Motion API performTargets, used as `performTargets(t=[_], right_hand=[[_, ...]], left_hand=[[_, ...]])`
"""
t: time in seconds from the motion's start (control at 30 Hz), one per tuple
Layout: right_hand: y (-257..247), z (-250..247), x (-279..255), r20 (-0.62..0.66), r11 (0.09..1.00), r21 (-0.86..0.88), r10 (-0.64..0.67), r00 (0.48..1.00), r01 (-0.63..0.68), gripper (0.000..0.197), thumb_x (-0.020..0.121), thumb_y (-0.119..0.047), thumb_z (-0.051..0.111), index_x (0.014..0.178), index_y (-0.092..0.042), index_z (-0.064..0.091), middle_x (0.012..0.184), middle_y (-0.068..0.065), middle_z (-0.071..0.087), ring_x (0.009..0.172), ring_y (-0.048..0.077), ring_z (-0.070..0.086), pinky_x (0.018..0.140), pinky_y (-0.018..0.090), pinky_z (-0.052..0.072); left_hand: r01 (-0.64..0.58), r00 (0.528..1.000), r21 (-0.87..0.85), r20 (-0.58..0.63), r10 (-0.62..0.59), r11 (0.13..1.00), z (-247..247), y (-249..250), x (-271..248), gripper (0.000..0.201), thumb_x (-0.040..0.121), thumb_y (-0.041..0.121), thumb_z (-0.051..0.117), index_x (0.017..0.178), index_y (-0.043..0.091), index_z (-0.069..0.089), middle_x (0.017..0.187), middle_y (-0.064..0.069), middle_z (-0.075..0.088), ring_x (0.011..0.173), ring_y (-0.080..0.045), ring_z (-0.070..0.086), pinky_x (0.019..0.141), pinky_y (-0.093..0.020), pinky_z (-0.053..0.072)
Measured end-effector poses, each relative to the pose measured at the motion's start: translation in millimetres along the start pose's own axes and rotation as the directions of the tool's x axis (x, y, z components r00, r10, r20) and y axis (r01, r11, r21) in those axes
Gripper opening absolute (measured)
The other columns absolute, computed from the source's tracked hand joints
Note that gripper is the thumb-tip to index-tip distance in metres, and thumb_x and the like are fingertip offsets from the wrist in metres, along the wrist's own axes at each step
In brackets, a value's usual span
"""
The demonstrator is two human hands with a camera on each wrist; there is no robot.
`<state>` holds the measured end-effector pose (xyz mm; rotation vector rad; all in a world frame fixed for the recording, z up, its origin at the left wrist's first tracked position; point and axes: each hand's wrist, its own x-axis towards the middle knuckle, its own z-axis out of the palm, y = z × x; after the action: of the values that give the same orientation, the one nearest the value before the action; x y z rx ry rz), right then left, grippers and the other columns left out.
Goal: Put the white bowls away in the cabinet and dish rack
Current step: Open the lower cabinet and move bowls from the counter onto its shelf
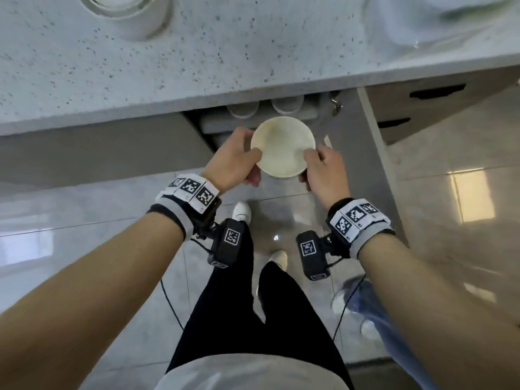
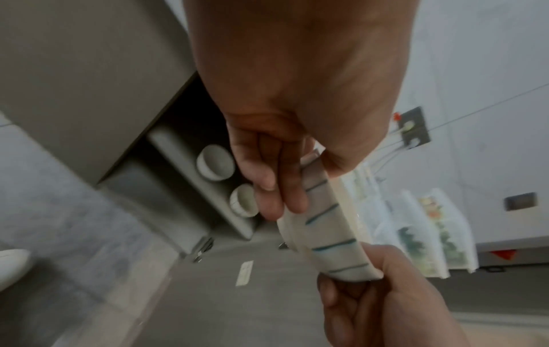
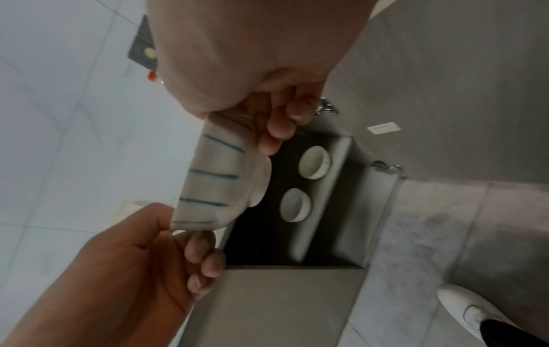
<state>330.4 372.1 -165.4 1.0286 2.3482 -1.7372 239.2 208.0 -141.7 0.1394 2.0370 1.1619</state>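
Observation:
A white bowl (image 1: 282,147) with thin blue stripes on its outer wall (image 2: 326,234) (image 3: 214,183) hangs upright in front of the open lower cabinet (image 1: 349,153). My left hand (image 1: 235,161) grips its left rim, thumb inside and fingers (image 2: 273,187) under the wall. My right hand (image 1: 323,167) pinches the right rim the same way, fingers (image 3: 276,131) curled beneath. Two more white bowls (image 3: 314,162) (image 3: 295,204) stand side by side on the cabinet shelf (image 3: 326,199), just behind the held bowl.
The speckled countertop (image 1: 197,60) juts out above the cabinet, with another white bowl (image 1: 126,15) at its back left. The cabinet door (image 1: 377,153) stands open to the right. Drawers (image 1: 422,108) lie further right. My feet in white shoes (image 1: 242,211) stand on glossy tiles.

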Motion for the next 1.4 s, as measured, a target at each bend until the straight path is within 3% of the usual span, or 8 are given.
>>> performTargets(t=[0.2, 0.33, 0.53, 0.7, 0.77, 0.93, 1.13, 1.4], right_hand=[[89, 14, 35, -0.066, 0.997, -0.080, 0.000, 0.998, -0.005, 0.032, 0.085, -0.024, 0.046, 0.110, -0.023, 0.066, 0.059, 0.013, 0.062, 0.053, 0.028, 0.060, 0.051, 0.037, 0.048], [129, 34, 92, -0.056, 0.998, -0.047, 0.039, 0.998, -0.041, 0.038, 0.091, -0.014, 0.043, 0.124, -0.018, 0.060, 0.061, 0.008, 0.061, 0.044, 0.016, 0.057, 0.041, 0.027, 0.047], [154, 69, 212, -0.165, 0.998, -0.036, -0.057, 0.985, 0.052, 0.032, 0.094, -0.011, 0.040, 0.122, -0.012, 0.055, 0.063, 0.007, 0.060, 0.039, 0.016, 0.055, 0.039, 0.030, 0.048], [159, 89, 301, -0.225, 0.975, -0.178, -0.172, 0.959, 0.133, 0.038, 0.078, -0.042, 0.034, 0.099, -0.018, 0.054, 0.081, 0.015, 0.064, 0.057, 0.016, 0.062, 0.057, 0.038, 0.051], [163, 94, 326, -0.239, 0.968, -0.220, -0.173, 0.956, 0.120, 0.031, 0.076, -0.041, 0.035, 0.092, -0.022, 0.053, 0.082, 0.013, 0.064, 0.071, 0.032, 0.068, 0.061, 0.039, 0.053], [164, 95, 358, -0.271, 0.960, -0.271, -0.145, 0.952, 0.069, 0.041, 0.077, -0.027, 0.037, 0.100, -0.011, 0.067, 0.079, 0.009, 0.063, 0.082, 0.040, 0.070, 0.070, 0.050, 0.059], [153, 101, 359, -0.273, 0.963, -0.269, -0.093, 0.958, 0.017, 0.039, 0.082, -0.023, 0.042, 0.110, -0.010, 0.065, 0.100, 0.020, 0.071, 0.089, 0.040, 0.067, 0.076, 0.048, 0.058], [154, 101, 360, -0.288, 0.962, -0.271, -0.038, 0.957, -0.043, 0.038, 0.083, -0.025, 0.043, 0.109, -0.009, 0.065, 0.106, 0.015, 0.071, 0.092, 0.037, 0.066, 0.072, 0.036, 0.053]], left_hand=[[0.065, 0.996, 0.008, 0.057, -0.065, 0.998, 46, -62, 68, 0.039, 0.092, 0.011, 0.045, 0.130, 0.014, 0.039, 0.064, -0.013, 0.070, 0.057, -0.026, 0.067, 0.047, -0.025, 0.049], [0.006, 1.000, -0.011, 0.005, -0.006, 1.000, 62, -98, 137, 0.043, 0.095, 0.013, 0.047, 0.138, 0.016, 0.041, 0.063, -0.008, 0.067, 0.055, -0.018, 0.064, 0.049, -0.024, 0.051], [-0.216, 0.958, -0.071, -0.206, 0.198, 0.974, 69, -131, 245, 0.040, 0.102, 0.024, 0.043, 0.141, 0.019, 0.037, 0.085, -0.008, 0.067, 0.064, -0.015, 0.065, 0.053, -0.032, 0.055], [-0.398, 0.870, 0.033, -0.304, 0.389, 0.917, 64, -141, 320, 0.047, 0.102, 0.017, 0.040, 0.148, 0.014, 0.030, 0.087, -0.001, 0.061, 0.068, -0.008, 0.060, 0.052, -0.011, 0.043], [-0.432, 0.860, 0.085, -0.263, 0.438, 0.898, 63, -142, 338, 0.050, 0.104, 0.013, 0.037, 0.152, 0.012, 0.023, 0.095, -0.008, 0.059, 0.070, -0.004, 0.056, 0.052, -0.008, 0.042], [-0.491, 0.835, 0.199, -0.168, 0.523, 0.848, 62, -143, 375, 0.058, 0.100, 0.032, 0.036, 0.153, 0.013, 0.023, 0.135, -0.023, 0.056, 0.124, -0.039, 0.054, 0.100, -0.050, 0.045], [-0.416, 0.888, 0.144, -0.149, 0.436, 0.898, 61, -154, 407, 0.069, 0.092, 0.025, 0.051, 0.154, 0.011, 0.023, 0.151, -0.012, 0.044, 0.141, -0.026, 0.041, 0.115, -0.045, 0.036], [-0.434, 0.859, 0.238, -0.183, 0.479, 0.869, 68, -159, 412, 0.057, 0.091, 0.008, 0.043, 0.147, 0.007, 0.035, 0.111, -0.008, 0.063, 0.102, -0.019, 0.057, 0.100, -0.031, 0.047]])
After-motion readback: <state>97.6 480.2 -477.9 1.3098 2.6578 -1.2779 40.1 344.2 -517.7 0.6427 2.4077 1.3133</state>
